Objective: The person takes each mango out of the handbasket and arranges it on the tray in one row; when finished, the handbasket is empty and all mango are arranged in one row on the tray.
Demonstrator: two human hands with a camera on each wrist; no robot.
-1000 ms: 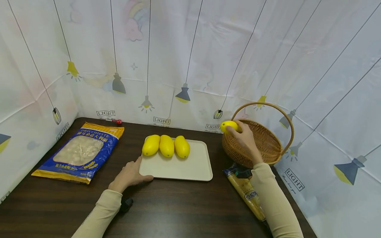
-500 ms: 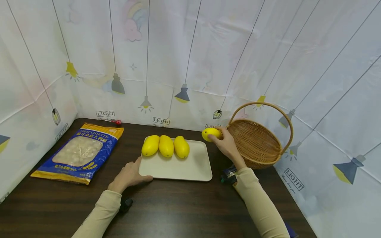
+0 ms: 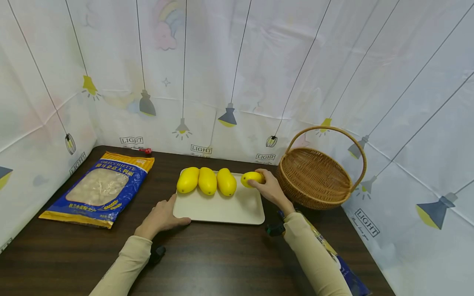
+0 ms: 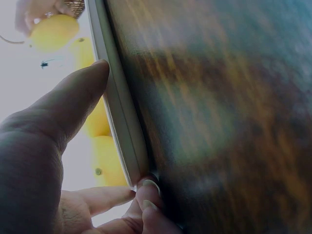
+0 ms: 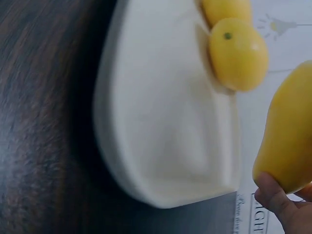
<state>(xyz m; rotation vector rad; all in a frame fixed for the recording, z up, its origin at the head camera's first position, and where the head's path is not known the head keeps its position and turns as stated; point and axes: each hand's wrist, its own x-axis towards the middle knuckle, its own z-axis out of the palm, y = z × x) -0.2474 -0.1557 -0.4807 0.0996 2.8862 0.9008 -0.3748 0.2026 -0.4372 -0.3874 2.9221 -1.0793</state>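
My right hand [image 3: 271, 187] pinches a yellow mango [image 3: 252, 179] above the right part of the white tray [image 3: 218, 211]. In the right wrist view this mango [image 5: 292, 131] appears raised off the tray, thumb at its lower end. A row of three mangoes [image 3: 207, 181] lies along the tray's far left side. With thumb and fingers, my left hand [image 3: 160, 218] holds the tray's near left corner. The left wrist view has the thumb [image 4: 80, 95] against the tray rim [image 4: 119, 112] and bent fingertips at the rim's lower end.
A wicker basket [image 3: 314, 176] with a tall handle stands right of the tray. Partly under the right forearm lies a long pasta packet [image 3: 346, 271]. A blue orecchiette bag [image 3: 100, 189] is at the left; a small red object [image 3: 147, 151] lies by the back curtain.
My right hand has carried the mango left from beside the basket and lowered it over the tray. The left hand and the three mangoes stay put.
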